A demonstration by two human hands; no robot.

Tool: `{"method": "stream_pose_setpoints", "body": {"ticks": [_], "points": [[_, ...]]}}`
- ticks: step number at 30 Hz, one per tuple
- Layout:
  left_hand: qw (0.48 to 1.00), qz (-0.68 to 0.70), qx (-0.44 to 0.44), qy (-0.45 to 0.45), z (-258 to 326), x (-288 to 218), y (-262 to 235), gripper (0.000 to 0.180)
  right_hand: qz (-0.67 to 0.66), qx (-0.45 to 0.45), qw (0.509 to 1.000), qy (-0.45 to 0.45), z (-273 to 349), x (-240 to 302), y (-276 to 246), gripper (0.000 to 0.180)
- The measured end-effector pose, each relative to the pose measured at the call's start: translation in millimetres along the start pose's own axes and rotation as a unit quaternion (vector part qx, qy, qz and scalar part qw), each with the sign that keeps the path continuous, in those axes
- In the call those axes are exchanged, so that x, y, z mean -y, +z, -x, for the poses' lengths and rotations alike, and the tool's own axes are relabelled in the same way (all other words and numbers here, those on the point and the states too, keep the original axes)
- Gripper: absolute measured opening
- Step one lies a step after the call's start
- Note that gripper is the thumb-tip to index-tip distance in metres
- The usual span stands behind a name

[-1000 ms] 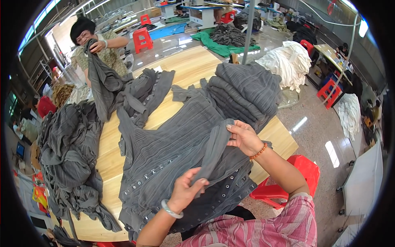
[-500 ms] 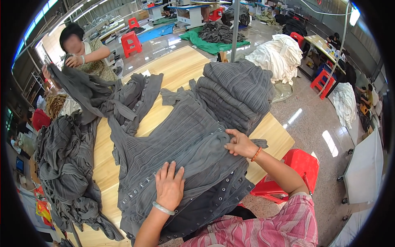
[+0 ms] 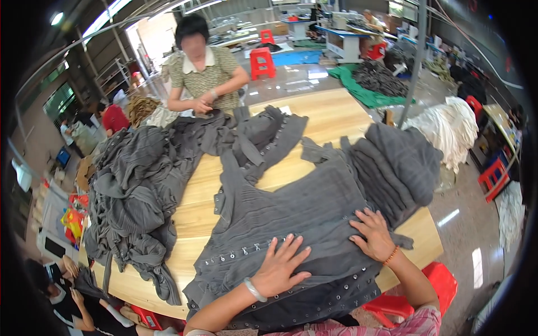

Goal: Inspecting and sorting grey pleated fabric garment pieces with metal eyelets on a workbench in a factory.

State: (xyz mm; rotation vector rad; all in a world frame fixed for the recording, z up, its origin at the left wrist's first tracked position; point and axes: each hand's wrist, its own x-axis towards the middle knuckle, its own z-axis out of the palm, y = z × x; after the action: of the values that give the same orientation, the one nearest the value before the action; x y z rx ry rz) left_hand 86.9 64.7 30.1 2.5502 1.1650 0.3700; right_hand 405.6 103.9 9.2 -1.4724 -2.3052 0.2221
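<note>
A dark grey ribbed garment (image 3: 302, 196) lies spread over the table before me, with a row of small metal fastenings across it and eyelets along its near edge. On its near half my left hand (image 3: 278, 267) rests palm down, fingers spread. My right hand (image 3: 374, 235) also lies on the cloth, fingers apart, by the right end of the fastening row. Neither hand grips anything. Just beyond the right hand is a stack of folded grey garments (image 3: 386, 162).
A heap of crumpled grey garments (image 3: 131, 193) covers the left of the wooden table (image 3: 325, 109). Across it a co-worker (image 3: 207, 84) handles grey cloth. Another person (image 3: 70, 291) is at lower left. A red stool (image 3: 440, 285) stands near my right arm.
My right hand has let go of the pinched cloth and spread flat; my left fingers have spread wider. The view has swung left. The co-worker has lowered the raised garment to the table.
</note>
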Motion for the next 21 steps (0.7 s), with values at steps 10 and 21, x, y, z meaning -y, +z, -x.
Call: {"method": "stream_pose_setpoints", "body": {"ticks": [10,21], "points": [[0.916,-0.006,-0.231,-0.327,46,188,-22,0.054,-0.328,-0.002,0.941,0.086,-204,16,18,0.028],[0.919,-0.005,-0.182,-0.349,52,207,-9,0.053,-0.253,-0.016,0.95,0.184,-419,94,175,0.051]]}}
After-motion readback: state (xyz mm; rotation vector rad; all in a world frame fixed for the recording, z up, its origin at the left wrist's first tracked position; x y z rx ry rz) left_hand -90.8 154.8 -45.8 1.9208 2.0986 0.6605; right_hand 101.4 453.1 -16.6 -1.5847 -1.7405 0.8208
